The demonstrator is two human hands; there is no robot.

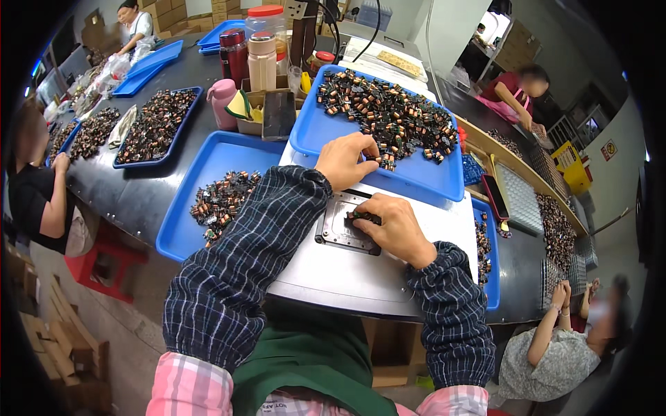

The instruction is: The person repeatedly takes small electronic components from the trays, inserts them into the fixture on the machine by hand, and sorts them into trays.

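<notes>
My left hand (pixel 349 161) rests over the near rim of a large blue tray (pixel 305 135), its fingers curled in at a pile of small black parts with copper coils (pixel 388 111). What lies between those fingertips is hidden. Just nearer to me, my right hand (pixel 395 227) is closed on a small black coil part (pixel 363 218), low over a flat metal plate (pixel 347 234) with holes along its border. This plate sits on a white machine top (pixel 312 274). Both my forearms wear dark checked sleeves.
Left of the machine top, another blue tray (pixel 173 222) holds more coil parts; a third (pixel 493 277) stands to the right. Bottles (pixel 262 62), a pink cup (pixel 222 104) and a small box crowd the back. Several co-workers sit around the dark table (pixel 125 197).
</notes>
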